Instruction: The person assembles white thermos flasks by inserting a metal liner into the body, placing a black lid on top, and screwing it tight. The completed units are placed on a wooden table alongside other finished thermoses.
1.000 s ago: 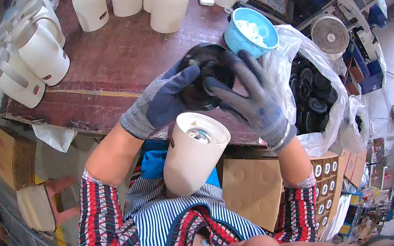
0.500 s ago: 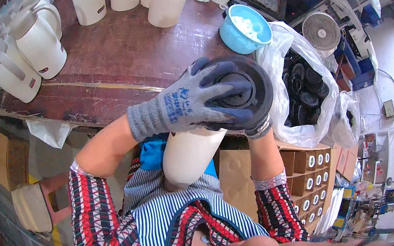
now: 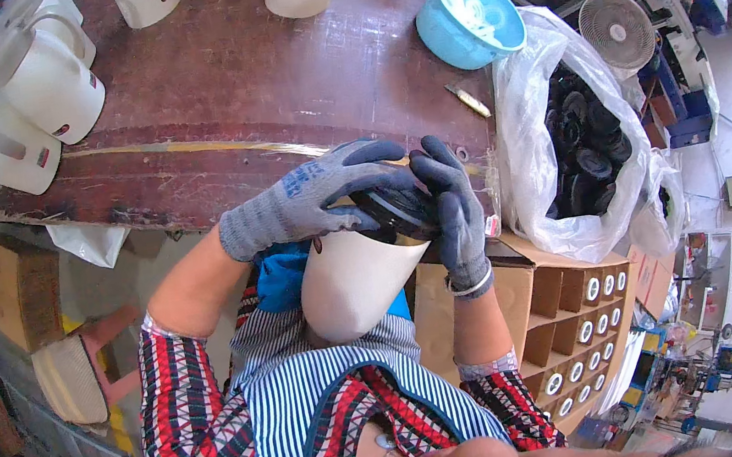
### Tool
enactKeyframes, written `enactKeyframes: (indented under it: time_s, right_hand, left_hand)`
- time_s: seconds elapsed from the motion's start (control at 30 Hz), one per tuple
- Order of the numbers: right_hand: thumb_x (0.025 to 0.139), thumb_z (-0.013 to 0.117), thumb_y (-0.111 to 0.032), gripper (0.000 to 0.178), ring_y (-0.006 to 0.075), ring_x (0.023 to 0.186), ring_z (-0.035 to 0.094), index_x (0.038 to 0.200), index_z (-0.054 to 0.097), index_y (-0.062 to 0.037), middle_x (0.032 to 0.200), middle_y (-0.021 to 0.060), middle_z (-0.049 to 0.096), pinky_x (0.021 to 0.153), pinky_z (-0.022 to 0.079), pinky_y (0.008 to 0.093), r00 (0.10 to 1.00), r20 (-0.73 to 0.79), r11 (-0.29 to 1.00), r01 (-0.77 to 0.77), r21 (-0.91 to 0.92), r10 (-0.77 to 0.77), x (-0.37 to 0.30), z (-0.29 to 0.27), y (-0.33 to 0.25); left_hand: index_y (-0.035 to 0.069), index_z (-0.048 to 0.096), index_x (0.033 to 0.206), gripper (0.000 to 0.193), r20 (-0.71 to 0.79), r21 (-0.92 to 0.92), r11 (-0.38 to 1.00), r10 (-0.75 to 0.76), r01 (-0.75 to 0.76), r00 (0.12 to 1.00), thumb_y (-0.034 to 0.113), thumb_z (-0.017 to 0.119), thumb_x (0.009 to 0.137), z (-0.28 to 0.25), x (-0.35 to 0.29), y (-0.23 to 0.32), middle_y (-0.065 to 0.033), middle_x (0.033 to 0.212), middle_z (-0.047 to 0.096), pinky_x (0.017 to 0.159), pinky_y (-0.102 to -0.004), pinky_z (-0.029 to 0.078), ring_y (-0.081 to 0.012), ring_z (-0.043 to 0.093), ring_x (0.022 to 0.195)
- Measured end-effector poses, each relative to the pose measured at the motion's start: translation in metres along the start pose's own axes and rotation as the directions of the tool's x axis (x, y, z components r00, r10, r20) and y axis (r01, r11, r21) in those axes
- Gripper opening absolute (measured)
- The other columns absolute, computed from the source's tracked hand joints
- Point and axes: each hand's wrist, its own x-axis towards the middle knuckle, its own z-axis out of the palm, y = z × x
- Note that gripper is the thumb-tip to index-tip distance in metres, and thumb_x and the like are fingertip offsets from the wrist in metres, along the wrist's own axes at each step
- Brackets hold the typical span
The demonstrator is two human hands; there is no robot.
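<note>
A white jug body (image 3: 351, 290) lies tilted in my lap, one end against my striped apron and the other pointing away toward the table edge. At that far end sits a black round plastic cap (image 3: 396, 211), tilted against the opening; whether it is fully seated I cannot tell. My left hand (image 3: 329, 192), in a grey glove with dark fingers, curls over the cap's left and far side. On the right side my right hand (image 3: 456, 212), gloved alike, closes round the cap's rim, its fingers bent over the top.
White jugs (image 3: 56, 89) stand at the table's left and far side. A blue basin (image 3: 468, 21) with white pieces sits far right, near a small knife-like tool (image 3: 469, 101). Beside the table are a plastic bag (image 3: 531, 179) of black round parts and a divided cardboard box (image 3: 542, 335).
The black cap has come down from above the jug onto its far end and tipped away from view. My right hand, mostly hidden before, now shows at its right side.
</note>
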Motion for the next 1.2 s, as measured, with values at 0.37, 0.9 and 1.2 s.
enactKeyframes:
  time_s: [0.37,0.9,1.2]
  right_hand:
    - [0.096,0.05,-0.071,0.075,0.0368,0.109,0.07,0.102,0.079,-0.0019,0.117,0.0236,0.072,0.096,0.055,0.0443,0.986,0.092,0.984,0.131,0.12,-0.142,0.002,0.003,0.015]
    - [0.071,0.085,-0.042,0.056,0.0436,0.147,0.039,0.117,0.079,-0.0109,0.145,0.0209,0.059,0.12,0.029,0.056,0.955,0.292,0.938,-0.05,0.343,-0.056,-0.004,-0.009,0.034]
    - [0.075,0.085,-0.04,0.046,0.047,0.145,0.04,0.114,0.081,-0.0167,0.139,0.021,0.063,0.119,0.028,0.0601,0.945,0.251,0.915,0.101,0.391,-0.212,0.001,-0.008,0.037]
  left_hand:
    - [0.013,0.071,0.124,0.036,-0.229,-0.228,0.97,-0.143,0.089,0.963,0.024,0.075,0.09,0.029,-0.031,-0.004,-0.0145,0.148,0.054,0.121,-0.0491,0.028,-0.0344,0.042,0.144]
    - [0.014,0.077,0.115,0.034,-0.287,-0.169,0.982,-0.128,0.082,0.949,0.018,0.081,0.081,0.037,-0.026,0.002,-0.006,0.136,0.064,0.119,-0.0517,0.031,-0.0363,0.042,0.144]
    - [0.016,0.077,0.113,0.036,-0.256,-0.11,0.992,0.03,-0.06,0.966,0.025,0.084,0.079,0.03,-0.02,0.001,-0.0074,0.137,0.064,0.119,-0.0547,0.031,-0.0389,0.04,0.145]
